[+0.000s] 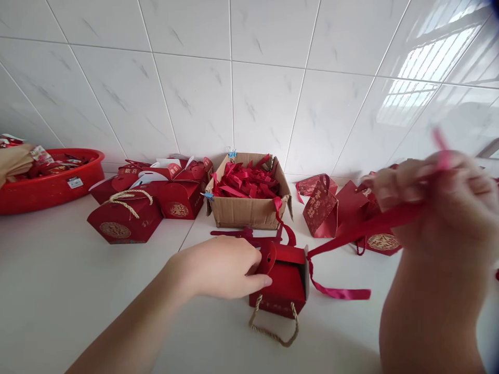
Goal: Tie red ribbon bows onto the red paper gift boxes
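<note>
Tilework point(268, 36), white with grey flecks, stands behind the white countertop point(58, 291) at which we work. At far left we note a red basin point(50, 189) bearing a small white label point(75, 182); its print is too small for us to read. At rear centre stands a cardboard carton point(241, 214) of loose red ribbons point(249, 182), with blue clips point(209, 196) at its edge. Red boxes point(128, 221) flank the carton on the left, and further boxes point(322, 208) on the right. A left-hand flap appears to read 歡喜; round gold emblems mark several fronts.

Our right hand point(448, 192), blurred and raised at right, is clenched on a ribbon strip point(362, 223). Our left hand point(224, 265) grasps the left side of the gift box point(286, 275), thumb in front, remaining fingertips hidden. The gift box rests on the countertop, in front of the carton; its long axis runs roughly left to right, and its lettered front faces us, characters illegible. Its rope handle point(273, 337) points toward us. From the box's right edge, the strip rises rightward to our fist; a loose tail point(343, 293) points right, near the countertop.
</note>
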{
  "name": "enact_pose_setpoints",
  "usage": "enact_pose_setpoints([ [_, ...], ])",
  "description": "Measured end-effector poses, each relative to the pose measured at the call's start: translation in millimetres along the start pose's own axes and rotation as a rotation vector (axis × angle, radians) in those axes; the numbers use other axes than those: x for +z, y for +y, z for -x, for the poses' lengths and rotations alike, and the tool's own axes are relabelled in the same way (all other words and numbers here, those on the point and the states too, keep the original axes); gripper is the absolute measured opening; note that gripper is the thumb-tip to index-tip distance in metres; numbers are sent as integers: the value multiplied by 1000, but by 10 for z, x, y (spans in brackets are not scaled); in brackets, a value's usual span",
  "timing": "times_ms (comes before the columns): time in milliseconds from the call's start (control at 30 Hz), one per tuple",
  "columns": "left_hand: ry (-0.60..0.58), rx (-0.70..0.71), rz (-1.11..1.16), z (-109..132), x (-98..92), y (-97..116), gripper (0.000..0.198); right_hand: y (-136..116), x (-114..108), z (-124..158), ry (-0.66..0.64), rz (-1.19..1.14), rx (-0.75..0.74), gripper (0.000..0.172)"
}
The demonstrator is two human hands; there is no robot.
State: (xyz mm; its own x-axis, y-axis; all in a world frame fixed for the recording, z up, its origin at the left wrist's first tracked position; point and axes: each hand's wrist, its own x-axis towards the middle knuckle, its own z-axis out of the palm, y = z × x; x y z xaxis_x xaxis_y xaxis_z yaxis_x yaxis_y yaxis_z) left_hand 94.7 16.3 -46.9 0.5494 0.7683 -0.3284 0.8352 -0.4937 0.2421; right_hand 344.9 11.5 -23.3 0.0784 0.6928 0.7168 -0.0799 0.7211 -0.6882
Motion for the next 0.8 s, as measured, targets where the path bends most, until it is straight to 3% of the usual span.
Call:
enact_pose_setpoints([
  [100, 39, 23, 15, -21, -1, -36, 39, -70, -56, -26, 84, -21, 27, 18],
  [200, 64, 7, 27, -39, -5, -87, 37, -24, -45, -24, -12, -61, 23, 17],
  [267, 51, -37, 55, -59, -21, -113, 34, 42, 12, -15, -184, 5, 139, 18],
  [367, -38, -108, 170, -105, -68, -130, 25, 152, 175, 1, -589, 239, 409, 24],
  [433, -122, -146, 240, -137, -102, -134, 21, 236, 304, 19, -832, 433, 471, 28],
  [500, -166, -181, 254, -161, -122, -141, 20, 329, 416, 49, -963, 613, 471, 29],
  [633, -168, -193, 210, -179, -115, -175, 19, 466, 535, 117, -1033, 791, 490, 27],
  [800, -155, -174, 211, -174, -94, -178, 19, 496, 580, 146, -1027, 791, 507, 28],
])
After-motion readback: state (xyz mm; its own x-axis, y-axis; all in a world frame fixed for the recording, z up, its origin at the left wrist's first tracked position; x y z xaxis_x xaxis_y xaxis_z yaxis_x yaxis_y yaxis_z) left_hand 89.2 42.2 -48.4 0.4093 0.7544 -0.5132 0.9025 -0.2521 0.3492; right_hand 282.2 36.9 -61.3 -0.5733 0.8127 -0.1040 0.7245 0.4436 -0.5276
